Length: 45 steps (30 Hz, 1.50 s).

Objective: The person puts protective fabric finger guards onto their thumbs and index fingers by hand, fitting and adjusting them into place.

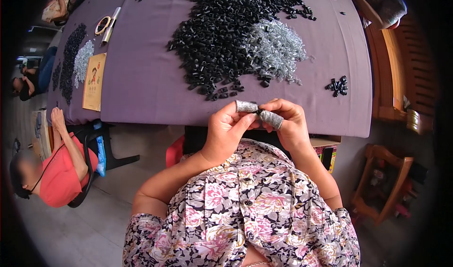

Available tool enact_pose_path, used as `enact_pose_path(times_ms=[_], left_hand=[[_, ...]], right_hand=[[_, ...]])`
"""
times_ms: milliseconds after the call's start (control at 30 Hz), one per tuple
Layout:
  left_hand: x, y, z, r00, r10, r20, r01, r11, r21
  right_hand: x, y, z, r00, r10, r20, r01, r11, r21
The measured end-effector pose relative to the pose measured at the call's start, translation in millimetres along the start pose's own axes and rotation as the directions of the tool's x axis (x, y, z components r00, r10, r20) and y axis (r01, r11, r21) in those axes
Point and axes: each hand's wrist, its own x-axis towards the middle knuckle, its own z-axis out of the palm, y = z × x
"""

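My left hand (226, 131) and my right hand (293, 120) meet just past the table's near edge, fingers pinched together. Between the fingertips shows a small black plastic piece (258, 111), mostly hidden. Grey wraps cover one finger of my left hand and one digit of my right. Beyond the hands lies a large heap of short black tube-like plastic pieces (207, 45). A pile of small clear plastic pieces (278, 50) rests against its right side. Further right sits a small cluster of black pieces (337, 86).
A purple cloth covers the table (141, 78). At left are a yellow booklet (94, 82), a tape roll (102, 25), and smaller black and clear piles. A person in a red top (63, 177) sits at left. A wooden chair (383, 182) stands at right.
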Motion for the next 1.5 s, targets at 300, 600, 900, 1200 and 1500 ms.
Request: enact_pose_path(times_ms=[300,600,900,1200,1500], left_hand=[[2.4,0.7,-4.3,1.0,0.004,0.01,-0.004,1.0,-0.022],[5.7,-5.7,-10.4,0.994,-0.093,0.055,0.092,0.995,0.024],[9.9,2.0,-8.3,0.981,-0.148,0.124,0.156,0.986,-0.053],[8.8,6.0,-6.2,0.976,-0.175,0.126,0.181,0.983,-0.033],[9.6,12.5,-16.7,0.921,-0.225,0.318,0.244,0.97,-0.02]], right_hand=[[1.1,-1.3,4.8,1.0,-0.013,-0.007,0.013,0.998,-0.067],[0.9,6.4,4.2,0.998,-0.014,-0.053,0.007,0.993,-0.119],[-7.5,-9.6,3.9,0.992,-0.126,0.022,0.128,0.962,-0.24],[-13.7,-16.5,2.9,0.99,-0.086,0.111,0.104,0.979,-0.173],[-3.8,-33.1,-6.3,0.945,0.115,0.307,-0.07,0.986,-0.154]])
